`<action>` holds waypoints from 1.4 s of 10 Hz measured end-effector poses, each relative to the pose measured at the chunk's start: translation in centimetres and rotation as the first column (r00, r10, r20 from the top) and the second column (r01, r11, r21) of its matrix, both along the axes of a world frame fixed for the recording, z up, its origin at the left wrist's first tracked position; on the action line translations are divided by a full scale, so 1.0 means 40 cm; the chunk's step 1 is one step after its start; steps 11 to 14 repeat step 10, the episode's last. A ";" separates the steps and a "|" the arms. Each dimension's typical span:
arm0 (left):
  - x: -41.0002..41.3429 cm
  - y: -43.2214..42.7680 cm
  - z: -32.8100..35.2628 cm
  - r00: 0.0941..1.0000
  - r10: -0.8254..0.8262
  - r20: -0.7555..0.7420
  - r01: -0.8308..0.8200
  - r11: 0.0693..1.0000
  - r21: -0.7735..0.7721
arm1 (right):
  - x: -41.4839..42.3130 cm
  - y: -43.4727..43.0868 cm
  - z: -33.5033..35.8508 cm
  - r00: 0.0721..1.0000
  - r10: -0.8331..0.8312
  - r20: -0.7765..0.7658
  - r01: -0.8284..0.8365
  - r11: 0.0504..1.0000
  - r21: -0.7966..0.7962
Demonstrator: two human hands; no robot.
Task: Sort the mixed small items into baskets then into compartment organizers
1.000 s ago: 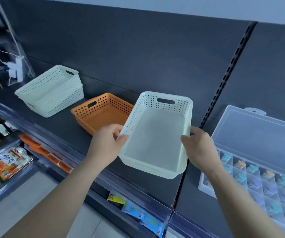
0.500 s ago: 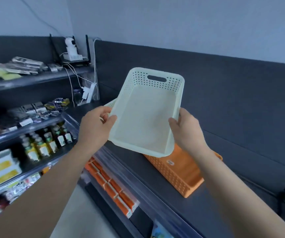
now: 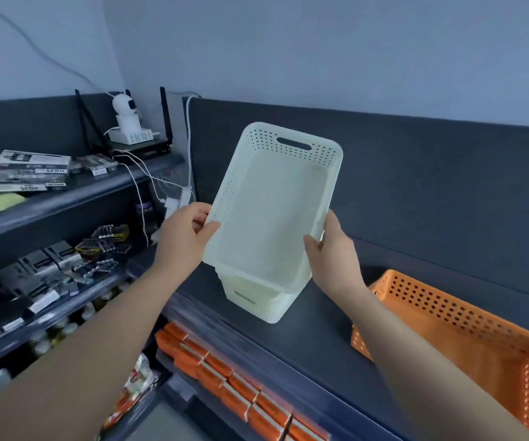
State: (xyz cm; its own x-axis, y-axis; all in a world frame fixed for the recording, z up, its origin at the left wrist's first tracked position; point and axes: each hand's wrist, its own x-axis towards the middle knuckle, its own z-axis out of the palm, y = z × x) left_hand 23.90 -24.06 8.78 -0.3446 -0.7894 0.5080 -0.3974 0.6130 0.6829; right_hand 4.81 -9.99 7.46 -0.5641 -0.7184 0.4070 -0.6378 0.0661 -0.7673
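I hold an empty white perforated basket [image 3: 272, 211] tilted with its opening toward me, above the dark shelf. My left hand [image 3: 185, 237] grips its left rim and my right hand [image 3: 333, 253] grips its right rim. Directly beneath it, another white basket [image 3: 256, 302] stands on the shelf, mostly hidden by the held one. An empty orange perforated basket [image 3: 466, 338] sits on the shelf to the right. No compartment organizer is in view.
The dark shelf top [image 3: 304, 338] runs along a dark back panel. To the left, side shelves carry boxes [image 3: 30, 170], small packets and bottles, with a white camera [image 3: 126, 122] and cables on top. Orange packs [image 3: 225, 386] fill the shelf below.
I carried the white basket leftward, away from the organizer and past the orange basket. It now hangs over the other white basket, and my view has turned left.
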 end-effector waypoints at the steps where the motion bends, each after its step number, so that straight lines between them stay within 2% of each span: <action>1: -0.035 -0.109 -0.042 0.999 -0.046 -0.010 0.047 0.997 0.067 | -0.008 -0.086 -0.034 0.998 -0.055 -0.027 0.057 0.997 0.051; 4: -0.134 -0.330 -0.178 0.965 -0.226 0.134 0.199 0.962 0.186 | -0.049 -0.237 -0.171 0.977 -0.204 0.065 0.180 0.947 0.265; 7: -0.156 -0.407 -0.246 0.847 -0.455 0.274 0.369 0.876 0.311 | -0.040 -0.273 -0.208 0.946 -0.321 0.039 0.264 0.836 0.481; 9: -0.136 -0.446 -0.270 0.727 -0.596 0.341 0.478 0.795 0.373 | 0.007 -0.294 -0.206 0.903 -0.430 0.012 0.328 0.704 0.630; 10: -0.140 -0.483 -0.260 0.696 -0.625 0.353 0.493 0.774 0.397 | 0.023 -0.302 -0.187 0.879 -0.468 -0.086 0.389 0.602 0.697; 14: -0.140 -0.483 -0.260 0.696 -0.625 0.353 0.493 0.774 0.397 | 0.023 -0.302 -0.187 0.879 -0.468 -0.086 0.389 0.602 0.697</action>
